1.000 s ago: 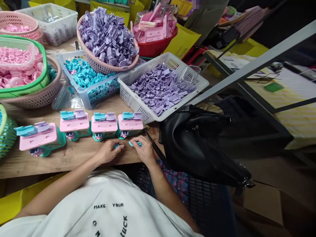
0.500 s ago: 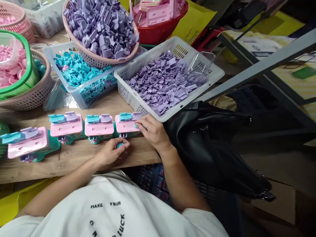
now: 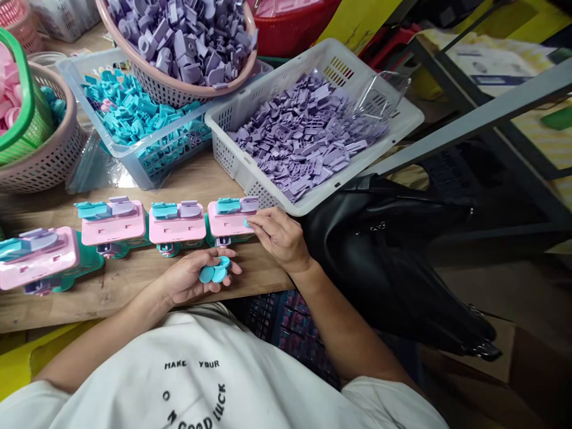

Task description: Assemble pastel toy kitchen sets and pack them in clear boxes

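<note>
Several pink-topped toy units stand in a row on the wooden table [image 3: 134, 280]. My right hand [image 3: 279, 235] pinches a small teal round piece [image 3: 246, 223] against the top of the rightmost toy unit [image 3: 227, 220]. My left hand [image 3: 192, 277] lies palm up near the table's front edge, its fingers curled under a few teal discs [image 3: 215, 272]. The middle toy unit [image 3: 176, 223] sits just above that hand. Each unit carries a teal and a purple part along its back edge.
A white basket [image 3: 379, 128] of flat purple parts sits behind the toys, beside a blue basket [image 3: 147, 158] of teal parts and a round basket [image 3: 179, 95] of purple parts. A black bag [image 3: 384, 256] lies right of the table edge. Pink baskets [image 3: 44, 161] stand at left.
My left hand has turned palm up, showing the teal discs. My right hand, earlier near the table's front edge, stays at the rightmost toy. The view has tilted down slightly.
</note>
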`<state>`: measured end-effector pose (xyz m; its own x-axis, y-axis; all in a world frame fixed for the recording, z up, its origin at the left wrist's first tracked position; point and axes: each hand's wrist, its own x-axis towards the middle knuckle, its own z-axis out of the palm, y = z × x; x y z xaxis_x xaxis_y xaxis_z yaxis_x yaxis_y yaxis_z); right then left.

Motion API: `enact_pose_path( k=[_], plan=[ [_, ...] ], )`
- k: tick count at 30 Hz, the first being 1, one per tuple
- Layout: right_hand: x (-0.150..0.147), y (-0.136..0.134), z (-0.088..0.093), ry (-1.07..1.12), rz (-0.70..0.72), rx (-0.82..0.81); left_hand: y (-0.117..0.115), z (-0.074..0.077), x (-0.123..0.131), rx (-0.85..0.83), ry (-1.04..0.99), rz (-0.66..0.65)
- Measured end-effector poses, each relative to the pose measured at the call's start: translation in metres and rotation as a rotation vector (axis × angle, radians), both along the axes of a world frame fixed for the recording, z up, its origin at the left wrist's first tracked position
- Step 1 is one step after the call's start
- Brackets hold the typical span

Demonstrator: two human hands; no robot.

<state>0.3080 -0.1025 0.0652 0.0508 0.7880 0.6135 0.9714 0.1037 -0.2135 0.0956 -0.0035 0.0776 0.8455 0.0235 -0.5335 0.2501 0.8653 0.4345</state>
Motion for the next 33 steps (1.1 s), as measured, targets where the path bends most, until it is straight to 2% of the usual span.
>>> enact_pose_path(
  k=[4,6,12,15,18,20,23,26,29,31,33],
  plan=[
    [0.005,0.004,0.011,0.061,0.067,-0.201,-0.002,0.0,0.003,0.078,-0.001,-0.062],
    [0.004,0.005,0.013,0.114,0.076,-0.221,-0.003,0.001,0.005,0.115,-0.022,-0.07],
    [-0.012,0.006,-0.004,0.281,-0.104,-0.027,-0.007,0.005,0.009,0.205,-0.046,-0.051],
    [-0.019,0.001,-0.009,0.313,-0.117,0.057,-0.012,0.007,0.01,0.27,-0.022,-0.029],
    [-0.029,-0.014,-0.006,0.333,-0.141,0.203,-0.016,0.007,0.009,0.329,0.001,-0.004],
    [-0.037,-0.029,-0.003,0.272,-0.086,0.237,-0.019,0.007,0.009,0.389,0.03,0.018],
    [-0.043,-0.046,-0.001,0.13,0.085,0.128,-0.021,0.008,0.013,0.511,0.064,0.032],
    [-0.038,-0.05,-0.002,0.107,0.119,0.042,-0.021,0.01,0.02,0.624,0.049,0.024],
    [-0.029,-0.046,0.001,0.169,0.115,-0.005,-0.019,0.015,0.025,0.793,-0.007,-0.037],
    [-0.025,-0.039,0.004,0.245,0.041,0.005,-0.015,0.02,0.029,1.028,-0.018,-0.042],
    [-0.021,-0.03,0.007,0.351,-0.081,0.004,-0.01,0.024,0.034,1.312,0.001,0.025]
  ],
)
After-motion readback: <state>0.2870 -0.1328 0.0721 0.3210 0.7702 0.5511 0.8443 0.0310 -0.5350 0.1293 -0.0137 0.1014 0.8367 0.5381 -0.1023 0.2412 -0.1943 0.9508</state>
